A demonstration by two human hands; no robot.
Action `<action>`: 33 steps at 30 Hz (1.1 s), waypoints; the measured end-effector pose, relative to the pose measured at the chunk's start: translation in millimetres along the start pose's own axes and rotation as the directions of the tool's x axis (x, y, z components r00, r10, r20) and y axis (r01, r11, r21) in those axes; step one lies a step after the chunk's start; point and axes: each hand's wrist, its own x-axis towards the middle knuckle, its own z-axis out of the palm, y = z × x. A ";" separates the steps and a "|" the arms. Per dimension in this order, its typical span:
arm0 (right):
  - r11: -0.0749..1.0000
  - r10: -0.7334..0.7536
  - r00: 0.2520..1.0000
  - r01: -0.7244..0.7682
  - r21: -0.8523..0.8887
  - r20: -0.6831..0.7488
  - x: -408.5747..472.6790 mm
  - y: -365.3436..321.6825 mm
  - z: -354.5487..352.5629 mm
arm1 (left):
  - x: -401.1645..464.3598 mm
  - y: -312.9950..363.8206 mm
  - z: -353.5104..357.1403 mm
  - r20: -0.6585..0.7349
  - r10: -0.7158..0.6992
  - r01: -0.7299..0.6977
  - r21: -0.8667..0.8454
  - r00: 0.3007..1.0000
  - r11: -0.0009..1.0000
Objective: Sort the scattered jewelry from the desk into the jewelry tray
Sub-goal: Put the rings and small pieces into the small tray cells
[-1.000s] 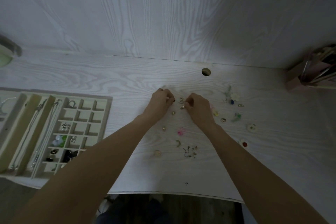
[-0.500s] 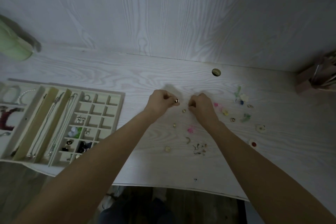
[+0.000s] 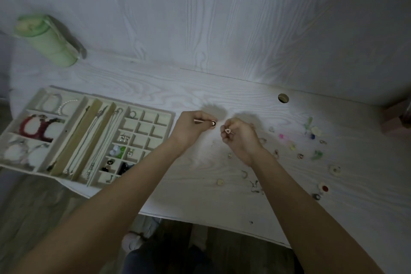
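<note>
Pinching small pieces: your left hand [image 3: 192, 128] nips a ring [image 3: 213, 123], right hand [image 3: 239, 138] an earring [image 3: 227, 131] | jewelry tray [image 3: 171, 115] at 9 o'clock | risk: loose pinch drops either among tabletop [image 3: 200, 196] scatter at 3 o'clock.

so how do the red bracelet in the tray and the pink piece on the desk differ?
The red bracelet is a large dark red loop, already sorted into a left compartment of the jewelry tray. The pink piece is tiny, bright pink, and loose on the desk, right of both hands. Neither is being held.
</note>
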 end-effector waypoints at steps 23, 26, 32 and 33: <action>0.299 -0.100 0.815 0.572 -0.763 0.571 -35.4 89.1 187.1 | -95.2 -61.5 -199.3 -0.093 0.013 0.019 0.335 0.996 0.942; 0.249 -0.131 0.798 0.600 -0.760 0.588 -36.1 96.7 199.2 | -98.8 -65.6 -210.3 -0.132 -0.015 0.050 0.266 0.991 0.963; 0.118 -0.183 0.757 0.650 -0.751 0.627 -28.6 111.4 211.3 | -103.4 -74.0 -219.8 -0.167 -0.044 0.076 0.194 0.985 0.978; 0.125 -0.182 0.765 0.641 -0.757 0.618 -27.7 112.1 211.3 | -104.0 -73.1 -220.3 -0.158 -0.031 0.064 0.208 0.987 0.976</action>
